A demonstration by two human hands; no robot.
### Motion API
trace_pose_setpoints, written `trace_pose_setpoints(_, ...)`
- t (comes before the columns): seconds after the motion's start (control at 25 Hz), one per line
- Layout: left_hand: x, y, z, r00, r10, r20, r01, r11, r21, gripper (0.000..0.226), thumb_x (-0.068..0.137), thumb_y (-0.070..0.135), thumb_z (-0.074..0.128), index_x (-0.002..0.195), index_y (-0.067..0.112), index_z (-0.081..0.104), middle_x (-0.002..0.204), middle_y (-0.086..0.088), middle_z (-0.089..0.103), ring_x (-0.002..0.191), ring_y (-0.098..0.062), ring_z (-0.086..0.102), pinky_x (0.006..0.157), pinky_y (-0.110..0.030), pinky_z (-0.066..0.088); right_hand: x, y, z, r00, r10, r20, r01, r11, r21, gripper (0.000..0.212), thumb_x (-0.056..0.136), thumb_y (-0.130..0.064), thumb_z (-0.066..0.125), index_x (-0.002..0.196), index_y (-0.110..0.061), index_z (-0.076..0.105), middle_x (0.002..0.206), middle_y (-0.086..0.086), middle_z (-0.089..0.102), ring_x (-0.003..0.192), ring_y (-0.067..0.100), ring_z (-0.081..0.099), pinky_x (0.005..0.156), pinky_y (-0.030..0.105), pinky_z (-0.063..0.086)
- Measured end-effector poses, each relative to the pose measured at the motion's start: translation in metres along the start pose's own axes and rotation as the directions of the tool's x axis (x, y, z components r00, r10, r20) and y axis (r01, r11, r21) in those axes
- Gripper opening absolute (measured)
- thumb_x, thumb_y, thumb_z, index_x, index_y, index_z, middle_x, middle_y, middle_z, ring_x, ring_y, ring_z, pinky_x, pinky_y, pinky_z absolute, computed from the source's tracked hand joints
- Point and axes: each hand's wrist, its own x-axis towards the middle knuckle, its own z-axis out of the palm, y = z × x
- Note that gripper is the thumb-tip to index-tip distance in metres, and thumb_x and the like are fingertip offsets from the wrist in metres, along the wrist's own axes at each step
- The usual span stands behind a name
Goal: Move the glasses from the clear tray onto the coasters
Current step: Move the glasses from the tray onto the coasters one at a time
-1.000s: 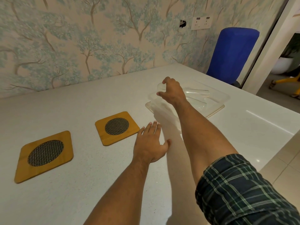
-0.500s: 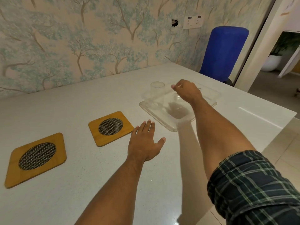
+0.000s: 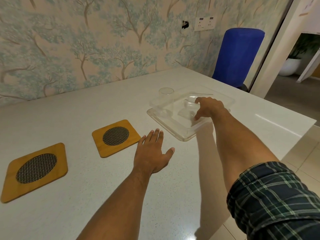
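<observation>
Right hand (image 3: 208,108) is curling around a glass (image 3: 189,108) in the clear tray (image 3: 183,135), left hand (image 3: 152,153) lies open on the table (image 3: 86,196); a loose grip on slick glass could easily tip it.

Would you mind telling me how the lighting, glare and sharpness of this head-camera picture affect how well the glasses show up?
Head view: light from the right casts arm shadows on the table and glare streaks near its right edge. The clear tray and upright glass show only as faint outlines. The second glass, at the right hand, is harder to read. Wide-angle bending, wallpaper slightly soft.
</observation>
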Motion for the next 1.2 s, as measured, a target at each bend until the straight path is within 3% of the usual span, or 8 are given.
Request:
trace_pose_setpoints(0.32,-0.001,0.002,-0.004,1.000,-0.006,0.012,0.006,1.000,0.015,0.093,0.089,0.076,0.013,0.164,0.021,0.009,0.173,0.000,0.003,0.158,-0.016,0.001,0.128,-0.045,0.003,0.008,-0.025,-0.021,0.989,-0.005,-0.146,0.027,0.989,0.148,0.079,0.066,-0.049,0.088,0.130,-0.022,0.049,0.124,0.005,0.061,0.099,0.024,0.057,0.081,0.039,0.047)
trace_pose_setpoints(0.68,-0.003,0.003,-0.006,1.000,-0.004,0.018,0.004,1.000,0.014,0.090,0.091,0.074,0.016,0.164,0.021,0.007,0.173,0.002,0.002,0.158,-0.015,0.000,0.128,-0.044,0.002,0.026,-0.052,-0.023,0.934,0.025,-0.356,0.121,0.916,0.382,0.080,0.065,-0.037,0.092,0.129,-0.014,0.048,0.126,0.010,0.054,0.110,0.028,0.057,0.088,0.040,0.051)
trace_pose_setpoints(0.92,-0.002,0.003,-0.005,1.000,-0.010,0.016,0.010,1.000,0.017,0.090,0.091,0.075,0.014,0.164,0.023,0.006,0.173,0.002,0.001,0.158,-0.015,-0.001,0.128,-0.046,0.004,0.037,-0.061,-0.013,0.927,-0.012,-0.375,0.168,0.906,0.387,0.063,0.076,-0.030,0.086,0.125,-0.013,0.050,0.126,0.011,0.049,0.107,0.029,0.058,0.082,0.036,0.047)
trace_pose_setpoints(1.2,-0.002,0.003,-0.005,1.000,-0.010,0.027,0.010,0.999,0.032,0.091,0.091,0.075,0.013,0.164,0.023,0.005,0.173,0.002,0.000,0.158,-0.016,-0.001,0.128,-0.047,0.005,0.044,-0.062,-0.017,0.954,-0.048,-0.297,0.155,0.925,0.348,0.076,0.076,-0.021,0.084,0.138,-0.012,0.041,0.137,0.012,0.045,0.117,0.031,0.054,0.091,0.042,0.050)
